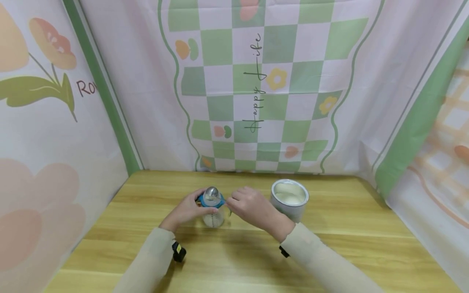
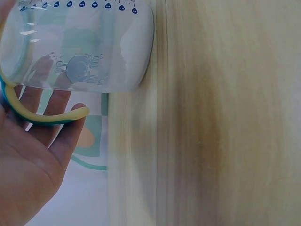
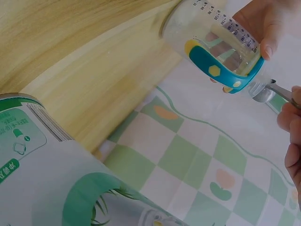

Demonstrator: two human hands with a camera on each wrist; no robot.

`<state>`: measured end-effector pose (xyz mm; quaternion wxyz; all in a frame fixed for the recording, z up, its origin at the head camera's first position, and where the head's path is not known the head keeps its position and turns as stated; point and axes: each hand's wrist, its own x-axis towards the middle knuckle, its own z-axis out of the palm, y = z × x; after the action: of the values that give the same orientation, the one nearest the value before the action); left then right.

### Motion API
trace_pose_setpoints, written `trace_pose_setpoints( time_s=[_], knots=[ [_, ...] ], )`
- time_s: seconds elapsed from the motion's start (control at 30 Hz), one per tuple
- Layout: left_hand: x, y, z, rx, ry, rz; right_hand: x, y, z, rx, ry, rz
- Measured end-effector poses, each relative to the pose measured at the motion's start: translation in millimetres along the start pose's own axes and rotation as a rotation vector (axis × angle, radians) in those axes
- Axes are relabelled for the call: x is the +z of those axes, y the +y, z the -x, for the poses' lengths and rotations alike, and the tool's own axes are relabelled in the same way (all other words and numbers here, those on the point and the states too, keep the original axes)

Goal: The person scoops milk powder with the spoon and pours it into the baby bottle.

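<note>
A clear baby bottle (image 1: 213,220) with a blue-and-yellow two-handled collar (image 3: 214,68) stands upright on the table. My left hand (image 1: 188,211) grips it near the top. In the left wrist view, fingers (image 2: 59,101) reach behind the bottle and through a curved handle (image 2: 51,117). My right hand (image 1: 253,207) pinches the handle of a metal spoon (image 3: 282,92). The spoon's bowl (image 1: 212,194) is over the bottle's mouth and looks turned over, rounded side up. Whitish matter shows at the bottle's base (image 2: 134,52).
An open can (image 1: 290,209) of pale cream-coloured powder (image 1: 289,197) stands to the right, just beyond my right wrist. The wooden table (image 1: 227,264) ends at a patterned cloth curtain (image 1: 256,101) at the back, with more printed cloth on both sides.
</note>
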<state>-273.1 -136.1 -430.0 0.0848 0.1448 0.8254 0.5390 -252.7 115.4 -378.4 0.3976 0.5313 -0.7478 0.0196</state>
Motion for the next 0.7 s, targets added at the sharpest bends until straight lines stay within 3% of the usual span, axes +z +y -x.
trace_pose_setpoints(
  time_s=[0.47,0.7],
  knots=[
    [-0.5,-1.3,-0.6,0.009,-0.001,-0.021,-0.2,0.8,4.0,-0.019,0.025,0.015],
    [-0.4,0.9,-0.2,-0.001,0.010,-0.035,1.5,0.1,4.0,0.010,0.026,0.018]
  ],
)
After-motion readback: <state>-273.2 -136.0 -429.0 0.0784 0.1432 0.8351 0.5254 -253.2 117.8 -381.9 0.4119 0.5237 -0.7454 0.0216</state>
